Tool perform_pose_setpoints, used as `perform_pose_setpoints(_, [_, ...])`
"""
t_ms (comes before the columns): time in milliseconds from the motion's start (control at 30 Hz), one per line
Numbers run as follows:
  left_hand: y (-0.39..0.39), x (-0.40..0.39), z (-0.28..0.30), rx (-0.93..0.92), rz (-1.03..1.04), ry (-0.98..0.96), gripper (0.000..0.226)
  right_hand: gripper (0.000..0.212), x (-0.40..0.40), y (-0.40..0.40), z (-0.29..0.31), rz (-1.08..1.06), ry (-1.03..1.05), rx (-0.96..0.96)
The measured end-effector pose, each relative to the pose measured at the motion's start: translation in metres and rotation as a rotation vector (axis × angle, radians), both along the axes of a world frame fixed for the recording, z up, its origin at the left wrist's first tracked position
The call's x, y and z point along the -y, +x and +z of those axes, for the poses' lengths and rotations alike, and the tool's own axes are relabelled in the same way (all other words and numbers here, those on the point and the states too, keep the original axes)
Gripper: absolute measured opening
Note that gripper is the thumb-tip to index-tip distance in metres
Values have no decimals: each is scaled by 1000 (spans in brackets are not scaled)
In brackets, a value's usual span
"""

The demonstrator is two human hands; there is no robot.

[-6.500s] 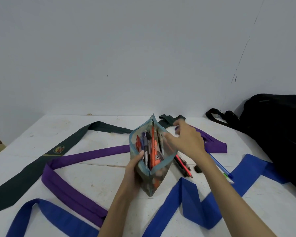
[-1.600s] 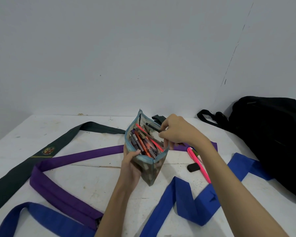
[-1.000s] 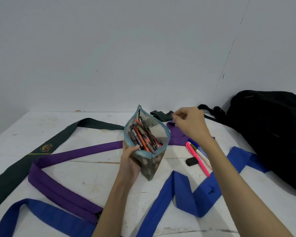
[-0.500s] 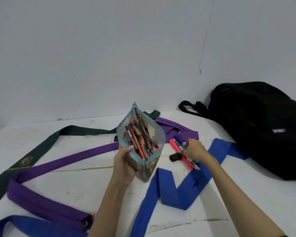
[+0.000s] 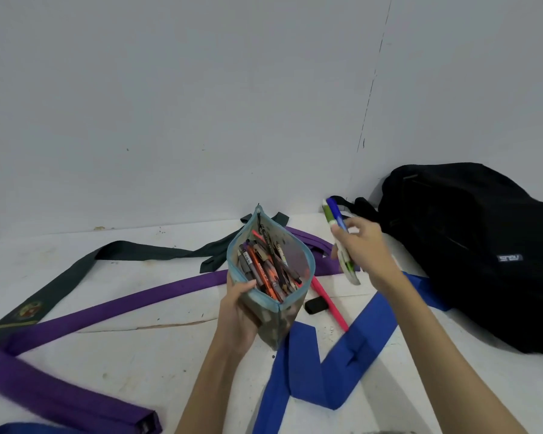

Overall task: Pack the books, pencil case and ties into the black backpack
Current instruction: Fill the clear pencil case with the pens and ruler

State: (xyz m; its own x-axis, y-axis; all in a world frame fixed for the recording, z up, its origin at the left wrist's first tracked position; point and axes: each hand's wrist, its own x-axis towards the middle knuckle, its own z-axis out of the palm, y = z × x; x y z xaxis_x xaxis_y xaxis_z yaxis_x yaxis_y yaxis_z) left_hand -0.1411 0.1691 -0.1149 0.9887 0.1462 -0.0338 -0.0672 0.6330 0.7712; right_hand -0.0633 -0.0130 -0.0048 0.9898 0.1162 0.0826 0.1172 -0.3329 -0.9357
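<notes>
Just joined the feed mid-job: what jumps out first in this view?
Center frame, the left hand holds an open pencil case crammed with pens, while the right hand beside it grips a few pens lifted above the table. Long ties sprawl across the white table: purple, blue and dark green. The black backpack sits at the right against the wall.
</notes>
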Motion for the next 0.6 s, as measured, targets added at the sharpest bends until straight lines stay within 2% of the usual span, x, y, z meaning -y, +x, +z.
perform_pose_setpoints(67, [1, 0, -1, 4, -1, 10, 93, 15, -6, -10, 27, 139, 46, -29])
perform_pose_setpoints(100, [1, 0, -2, 0, -2, 13, 94, 16, -10, -14, 37, 225, -13, -50])
perform_pose_setpoints(200, [1, 0, -3, -19, 1, 7, 90, 23, -30, -20, 42, 405, -392, -36])
perform_pose_setpoints(267, [0, 0, -4, -12, 6, -7, 89, 27, -48, -18, 33, 383, -589, 41])
perform_pose_setpoints(467, [0, 0, -5, -8, 17, -43, 87, 31, -80, -9, 15, 265, -591, 153])
perform_pose_setpoints(600, [1, -1, -6, -18, 3, -67, 81, 31, -77, -11, 14, 259, -549, 158])
